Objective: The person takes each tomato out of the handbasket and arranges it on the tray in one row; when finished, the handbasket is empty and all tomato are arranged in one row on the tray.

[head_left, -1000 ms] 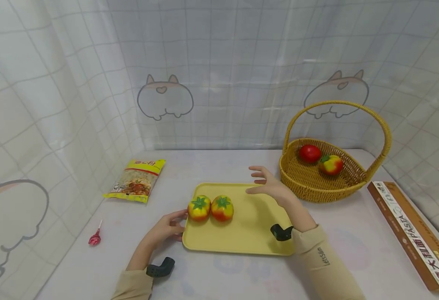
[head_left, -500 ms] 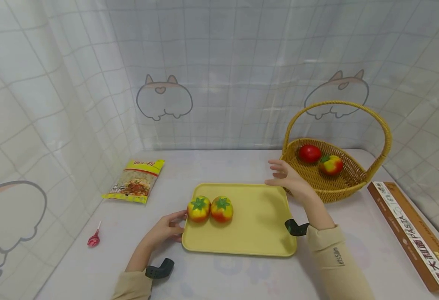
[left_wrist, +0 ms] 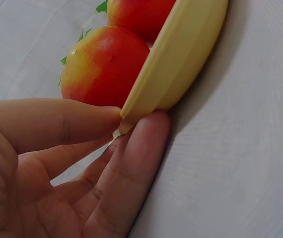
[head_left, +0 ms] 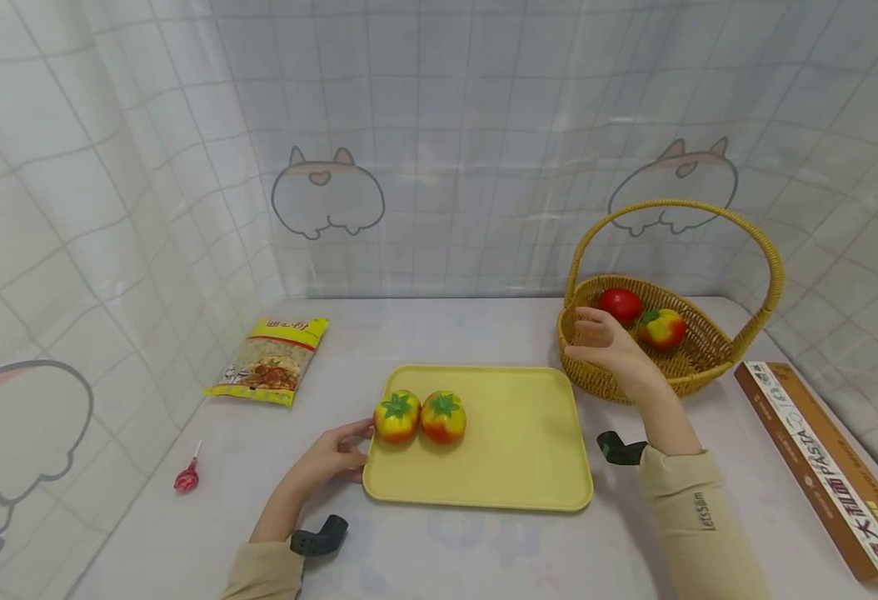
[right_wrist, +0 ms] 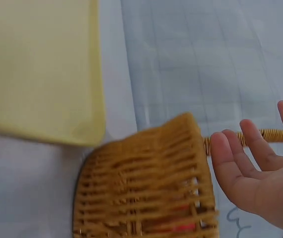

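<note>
My left hand [head_left: 325,458] pinches the left rim of a yellow tray [head_left: 514,450] between thumb and finger, as the left wrist view shows. Two yellow-red, tomato-like fruits with green leaf tops, a left one [head_left: 397,417] and a right one [head_left: 443,418], sit side by side at the tray's left. My right hand [head_left: 610,346] holds nothing and overlaps the left rim of a wicker basket [head_left: 679,385] in the head view, fingers spread and slightly bent. Inside the basket lie a red fruit [head_left: 621,306], partly behind the hand, and a yellow-red fruit [head_left: 662,329].
A tall arched handle [head_left: 775,267] rises over the basket. Right of it lies a long pasta box [head_left: 821,467]. A yellow food packet [head_left: 270,362] and a red lollipop [head_left: 187,477] lie at the left. Checked curtains [head_left: 439,225] enclose the back and sides.
My right hand has moved right, from above the tray to the basket's left rim, with nothing in it. The left hand stays at the tray's left edge.
</note>
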`<state>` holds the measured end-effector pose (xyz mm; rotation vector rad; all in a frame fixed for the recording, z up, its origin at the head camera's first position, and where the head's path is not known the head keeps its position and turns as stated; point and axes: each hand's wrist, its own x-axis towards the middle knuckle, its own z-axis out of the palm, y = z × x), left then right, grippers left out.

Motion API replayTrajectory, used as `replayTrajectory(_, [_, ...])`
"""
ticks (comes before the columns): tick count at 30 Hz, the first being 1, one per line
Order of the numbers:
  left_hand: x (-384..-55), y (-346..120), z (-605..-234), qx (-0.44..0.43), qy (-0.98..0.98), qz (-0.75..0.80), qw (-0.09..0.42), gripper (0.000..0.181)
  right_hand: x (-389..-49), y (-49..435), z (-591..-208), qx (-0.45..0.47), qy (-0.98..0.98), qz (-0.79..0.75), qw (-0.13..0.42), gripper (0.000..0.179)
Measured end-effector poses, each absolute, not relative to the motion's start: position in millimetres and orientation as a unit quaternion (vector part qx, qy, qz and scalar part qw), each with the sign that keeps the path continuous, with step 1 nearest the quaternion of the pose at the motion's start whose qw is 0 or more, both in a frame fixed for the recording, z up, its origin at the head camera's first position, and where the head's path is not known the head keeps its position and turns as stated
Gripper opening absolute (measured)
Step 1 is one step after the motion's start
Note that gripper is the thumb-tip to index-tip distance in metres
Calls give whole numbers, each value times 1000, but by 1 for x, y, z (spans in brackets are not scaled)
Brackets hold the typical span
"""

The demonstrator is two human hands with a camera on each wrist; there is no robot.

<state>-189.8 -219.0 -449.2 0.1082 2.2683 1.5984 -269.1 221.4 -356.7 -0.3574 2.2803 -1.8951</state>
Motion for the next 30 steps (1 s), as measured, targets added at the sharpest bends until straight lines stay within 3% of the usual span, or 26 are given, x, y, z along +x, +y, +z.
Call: replayTrajectory(30, [-189, -219, -449, 44, 803, 567, 180, 65, -275, 275, -365, -27, 713, -700, -25, 70])
